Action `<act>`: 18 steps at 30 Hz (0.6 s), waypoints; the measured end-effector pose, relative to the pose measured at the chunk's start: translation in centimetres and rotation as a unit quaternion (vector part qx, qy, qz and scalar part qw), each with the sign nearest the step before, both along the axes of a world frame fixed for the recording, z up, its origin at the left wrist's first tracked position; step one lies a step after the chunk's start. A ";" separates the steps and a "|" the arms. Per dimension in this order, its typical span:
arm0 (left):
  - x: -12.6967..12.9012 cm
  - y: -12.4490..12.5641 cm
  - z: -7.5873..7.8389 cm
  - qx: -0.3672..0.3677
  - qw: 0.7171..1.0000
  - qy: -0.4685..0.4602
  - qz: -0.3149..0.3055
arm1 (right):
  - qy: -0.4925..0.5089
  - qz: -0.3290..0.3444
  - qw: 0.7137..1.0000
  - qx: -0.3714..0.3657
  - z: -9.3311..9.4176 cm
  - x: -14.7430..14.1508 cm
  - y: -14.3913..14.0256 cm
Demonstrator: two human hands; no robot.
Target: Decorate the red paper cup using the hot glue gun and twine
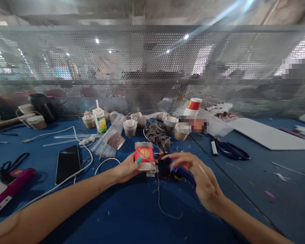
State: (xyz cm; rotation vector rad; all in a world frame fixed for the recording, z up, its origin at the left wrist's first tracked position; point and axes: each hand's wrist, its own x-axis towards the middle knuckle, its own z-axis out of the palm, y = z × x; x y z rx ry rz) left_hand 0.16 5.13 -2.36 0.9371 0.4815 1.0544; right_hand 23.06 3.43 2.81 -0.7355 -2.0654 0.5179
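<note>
My left hand (128, 168) is closed around a red and white paper cup (144, 154) with a gold emblem. Grey cord is wound round the cup's upper rim, and a loose cord end (159, 200) trails from it onto the blue table. To the right of the cup, my right hand (202, 176) has its fingers stretched and apart, with nothing visible in them. Under and behind those fingers lies a blue tool (184, 174) with dark and orange parts, mostly hidden, so its kind is unclear. A heap of grey cord (159, 134) lies behind the cup.
Several cord-wrapped cups (130, 128) stand at the back beside a drink carton (99, 120). At left are a phone (68, 164), a white cable (91, 159) and a magenta power strip (15, 188). Dark-handled scissors (231, 150) and a white board (271, 134) lie at right.
</note>
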 end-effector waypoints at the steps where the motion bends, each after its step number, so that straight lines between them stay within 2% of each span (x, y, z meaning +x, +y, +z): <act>1: -0.1 0.0 -0.1 0.012 1.000 -0.007 -0.013 | 0.022 0.053 0.996 -0.069 0.1 -0.1 -0.5; 4: -0.3 0.0 -0.6 0.041 0.998 -0.010 -0.038 | 0.041 0.147 0.964 -0.220 -0.2 -0.6 -1.6; 8: -0.7 0.2 -1.0 0.055 0.997 0.009 -0.055 | 0.023 0.196 0.936 -0.291 -0.6 -1.2 -1.9; 13: -0.7 0.2 -0.9 0.054 0.997 -0.005 -0.060 | 0.126 0.159 0.908 -0.366 -0.5 -1.7 -1.2; 18: -0.5 -0.1 -0.2 0.054 0.996 0.033 -0.070 | 0.247 0.100 0.889 -0.373 -0.7 -1.9 0.0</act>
